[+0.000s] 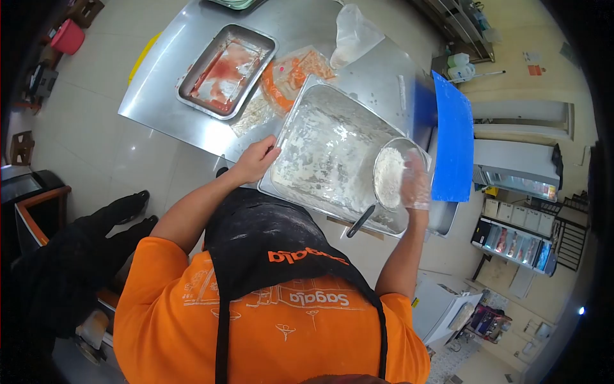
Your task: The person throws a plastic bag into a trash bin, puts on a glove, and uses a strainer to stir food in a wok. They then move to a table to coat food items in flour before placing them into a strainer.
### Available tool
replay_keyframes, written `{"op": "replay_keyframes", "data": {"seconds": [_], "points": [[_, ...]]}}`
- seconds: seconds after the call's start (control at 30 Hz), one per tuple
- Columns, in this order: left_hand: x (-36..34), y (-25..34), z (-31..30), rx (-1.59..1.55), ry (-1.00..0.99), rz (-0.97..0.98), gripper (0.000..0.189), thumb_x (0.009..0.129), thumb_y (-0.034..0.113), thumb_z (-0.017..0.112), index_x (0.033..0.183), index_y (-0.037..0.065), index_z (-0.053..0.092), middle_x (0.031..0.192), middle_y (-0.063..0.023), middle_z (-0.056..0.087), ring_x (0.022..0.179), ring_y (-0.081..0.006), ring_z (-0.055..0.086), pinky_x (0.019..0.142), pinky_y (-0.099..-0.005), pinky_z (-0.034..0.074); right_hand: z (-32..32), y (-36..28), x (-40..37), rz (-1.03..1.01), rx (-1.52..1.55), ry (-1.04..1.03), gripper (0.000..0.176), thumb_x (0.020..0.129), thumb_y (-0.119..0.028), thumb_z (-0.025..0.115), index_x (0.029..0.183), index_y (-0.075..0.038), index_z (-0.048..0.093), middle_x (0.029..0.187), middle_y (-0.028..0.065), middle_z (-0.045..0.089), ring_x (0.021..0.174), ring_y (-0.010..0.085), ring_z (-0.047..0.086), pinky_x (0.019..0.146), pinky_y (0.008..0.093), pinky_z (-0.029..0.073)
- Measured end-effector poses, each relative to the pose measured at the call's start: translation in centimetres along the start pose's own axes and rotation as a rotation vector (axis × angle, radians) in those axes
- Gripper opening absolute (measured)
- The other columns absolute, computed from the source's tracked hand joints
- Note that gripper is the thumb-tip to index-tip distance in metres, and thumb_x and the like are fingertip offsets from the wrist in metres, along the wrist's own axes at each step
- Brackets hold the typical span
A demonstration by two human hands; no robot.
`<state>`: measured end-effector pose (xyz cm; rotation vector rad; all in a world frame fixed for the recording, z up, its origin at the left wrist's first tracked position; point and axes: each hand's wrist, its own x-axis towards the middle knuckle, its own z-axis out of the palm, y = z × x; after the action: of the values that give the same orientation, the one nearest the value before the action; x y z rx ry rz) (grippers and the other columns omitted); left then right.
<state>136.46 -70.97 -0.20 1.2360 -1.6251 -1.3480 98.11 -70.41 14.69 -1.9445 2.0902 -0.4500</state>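
A deep metal pan [310, 150], its inside dusted with white powder, sits tilted at the table's near edge. My left hand [257, 160] is closed on the pan's left rim. A round sieve [377, 203] holding a heap of white flour [389, 176] rests at the pan's right end, its black handle pointing towards me. My right hand [417, 182], in a clear plastic glove, is against the sieve's right side. Motion smears its fingers, so their grip cannot be made out.
On the steel table [153, 99] lie a shallow tray [185, 89] with reddish liquid, an orange-printed plastic bag [281, 86] and a clear bag [352, 38] of white powder. A blue board [455, 137] stands at the right. Another person's dark-clothed legs [96, 227] are at left.
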Motion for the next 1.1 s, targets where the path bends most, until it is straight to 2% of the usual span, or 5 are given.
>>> {"op": "replay_keyframes", "data": {"seconds": [0.1, 0.37, 0.93, 1.03, 1.1], "points": [[-0.1, 0.0, 0.0, -0.019, 0.016, 0.010, 0.021, 0.091, 0.020, 0.052, 0.083, 0.001, 0.045, 0.061, -0.0140, 0.043, 0.056, -0.0214, 0.043, 0.055, -0.0353, 0.037, 4.9, -4.6, 0.7, -0.316, -0.008, -0.067, 0.035, 0.077, -0.004, 0.049, 0.111, -0.004, 0.055, 0.099, 0.0173, 0.063, 0.094, 0.0336, 0.060, 0.084, 0.0408, 0.046], [-0.3, 0.0, 0.0, -0.060, 0.042, 0.033, 0.022, 0.090, 0.020, 0.052, 0.083, 0.000, 0.046, 0.066, -0.0171, 0.046, 0.059, -0.0260, 0.045, 0.058, -0.0368, 0.039, 24.7, -1.6, 1.4, -0.643, -0.340, -1.242, 0.028, 0.076, -0.013, 0.050, 0.098, 0.001, 0.061, 0.096, 0.0244, 0.061, 0.088, 0.0369, 0.058, 0.079, 0.0436, 0.044], [-0.5, 1.0, 0.4, 0.036, 0.087, -0.019, 0.020, 0.090, 0.020, 0.052, 0.082, 0.002, 0.048, 0.062, -0.0066, 0.040, 0.061, -0.0127, 0.038, 0.056, -0.0305, 0.036, 24.9, -12.5, -1.2, -0.073, 0.580, -1.117, 0.030, 0.080, -0.013, 0.049, 0.104, 0.004, 0.058, 0.098, 0.0217, 0.062, 0.090, 0.0346, 0.060, 0.076, 0.0402, 0.045], [-0.6, 1.4, 0.6, 0.031, 0.101, -0.031, 0.021, 0.091, 0.020, 0.052, 0.082, 0.002, 0.048, 0.062, -0.0048, 0.039, 0.061, -0.0117, 0.037, 0.056, -0.0299, 0.035, 24.1, -10.0, 1.4, -1.355, 0.019, -0.851, 0.032, 0.082, -0.013, 0.054, 0.110, 0.001, 0.057, 0.096, 0.0131, 0.062, 0.086, 0.0251, 0.061, 0.074, 0.0354, 0.047], [-0.8, 1.7, 0.6, 0.035, 0.106, -0.040, 0.021, 0.091, 0.020, 0.052, 0.082, 0.002, 0.048, 0.062, -0.0040, 0.038, 0.061, -0.0112, 0.036, 0.055, -0.0297, 0.035, 20.3, -11.3, 1.0, -0.294, 0.570, -1.216, 0.028, 0.082, -0.013, 0.056, 0.107, -0.001, 0.056, 0.094, 0.0092, 0.060, 0.087, 0.0222, 0.058, 0.075, 0.0365, 0.047]]}}
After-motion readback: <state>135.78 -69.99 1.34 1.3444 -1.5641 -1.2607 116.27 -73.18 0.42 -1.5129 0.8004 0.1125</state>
